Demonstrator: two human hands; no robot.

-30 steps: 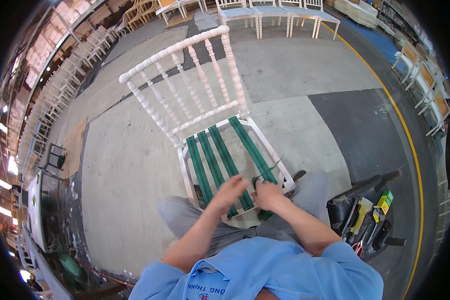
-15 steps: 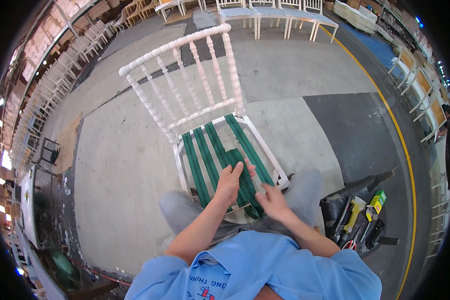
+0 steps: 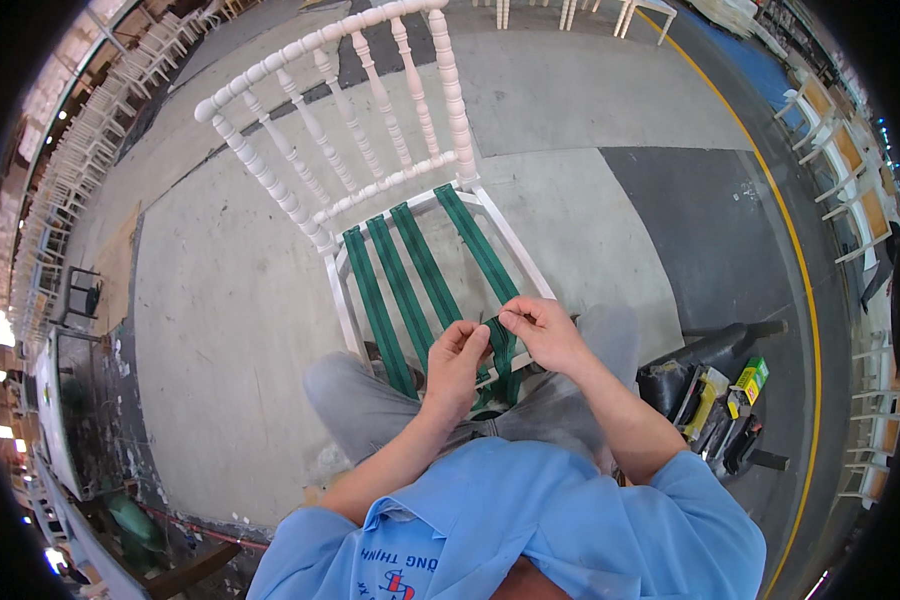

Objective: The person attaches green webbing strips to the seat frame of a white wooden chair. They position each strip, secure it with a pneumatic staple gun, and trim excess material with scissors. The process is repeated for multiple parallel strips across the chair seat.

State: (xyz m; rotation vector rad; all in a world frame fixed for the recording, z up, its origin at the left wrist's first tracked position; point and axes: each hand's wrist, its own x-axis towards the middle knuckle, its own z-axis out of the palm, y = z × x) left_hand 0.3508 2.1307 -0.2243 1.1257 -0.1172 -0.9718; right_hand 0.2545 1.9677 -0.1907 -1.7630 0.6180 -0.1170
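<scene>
Green webbing strap (image 3: 498,352) is pinched between left hand (image 3: 457,362) and right hand (image 3: 542,334) at the front rail of the white spindle-back chair (image 3: 370,130). It is kept taut across the seat frame, which is braced against the knees for reach.

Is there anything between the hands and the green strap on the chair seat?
Nothing visible. The left hand and the right hand already pinch the green strap at the front of the white chair.

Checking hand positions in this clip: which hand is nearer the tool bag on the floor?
Right. The right hand pinches green webbing on the side toward the tool bag; the left hand sits farther away.
</scene>
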